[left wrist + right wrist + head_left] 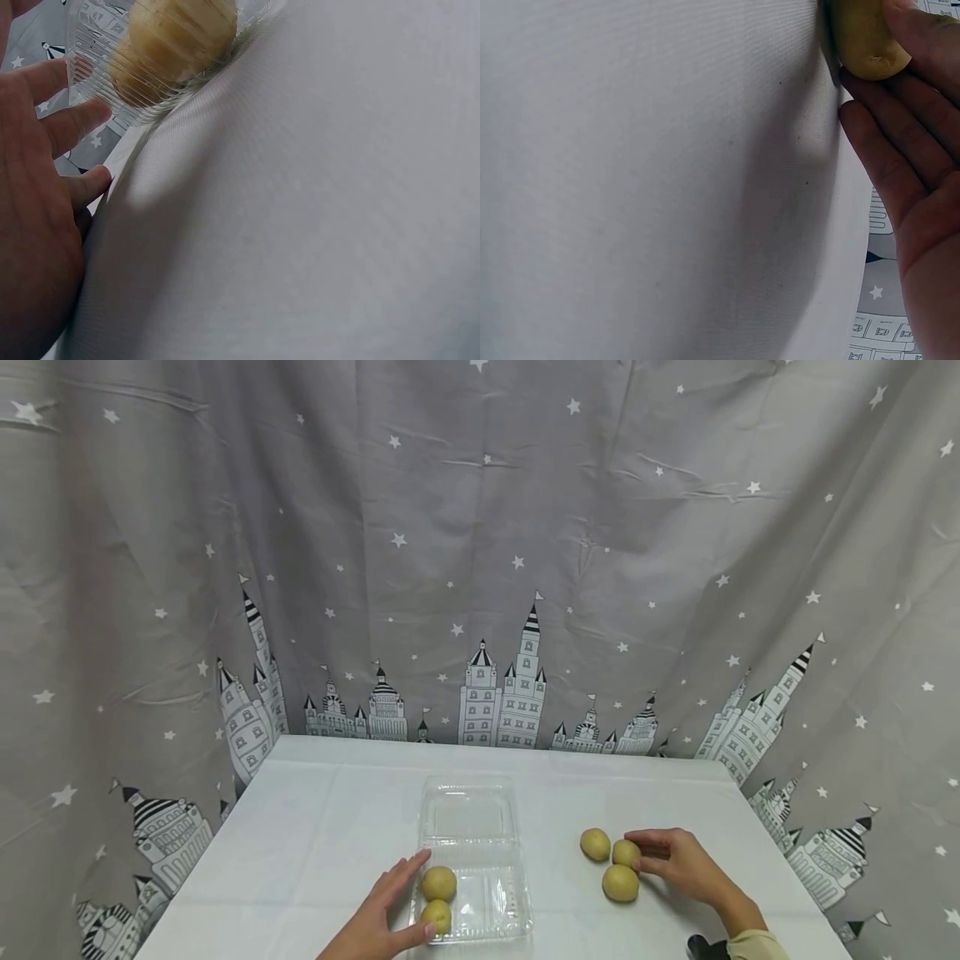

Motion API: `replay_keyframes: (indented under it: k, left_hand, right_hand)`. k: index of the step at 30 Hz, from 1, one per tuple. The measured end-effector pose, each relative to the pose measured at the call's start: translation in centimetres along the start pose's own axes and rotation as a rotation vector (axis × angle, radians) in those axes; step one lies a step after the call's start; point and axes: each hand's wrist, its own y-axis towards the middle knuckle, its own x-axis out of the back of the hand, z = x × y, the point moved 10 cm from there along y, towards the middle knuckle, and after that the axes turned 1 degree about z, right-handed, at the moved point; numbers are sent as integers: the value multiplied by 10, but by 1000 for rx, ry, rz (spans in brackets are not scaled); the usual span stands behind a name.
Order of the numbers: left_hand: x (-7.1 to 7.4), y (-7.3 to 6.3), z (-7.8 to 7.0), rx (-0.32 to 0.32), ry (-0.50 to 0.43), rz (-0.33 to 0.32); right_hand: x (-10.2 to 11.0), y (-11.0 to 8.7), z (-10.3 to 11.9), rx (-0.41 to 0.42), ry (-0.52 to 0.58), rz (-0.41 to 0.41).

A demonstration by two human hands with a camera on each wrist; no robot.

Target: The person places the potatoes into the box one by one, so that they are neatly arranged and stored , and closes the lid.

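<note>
Right of clear container (491,893), right hand (684,862) pinches small potato (625,853), alone in right-wrist view, head view adding two loose potatoes (621,883); left hand (375,912), splayed at container's left edge, partly covers contained potato (438,913).

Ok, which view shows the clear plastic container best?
The head view: nearly all of the container shows, with its lid open and two potatoes inside. The left wrist view catches only a ribbed part, cut by the top edge, with potatoes behind it. The right wrist view shows none of it.
</note>
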Motion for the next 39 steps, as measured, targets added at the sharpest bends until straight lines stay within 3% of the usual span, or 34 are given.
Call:
replay_keyframes:
  k: [8, 20, 31, 39]
  left_hand:
    - [-1, 0, 0, 4, -5, 1]
    - [0, 1, 0, -8, -4, 7]
    - [-1, 0, 2, 5, -13, 8]
    - [-1, 1, 2, 13, 1, 11]
  right_hand:
    - [2, -1, -3, 8, -22, -47]
    - [5, -4, 0, -20, -42, -38]
    - [25, -29, 4, -32, -74, -160]
    - [29, -47, 19, -25, -33, -220]
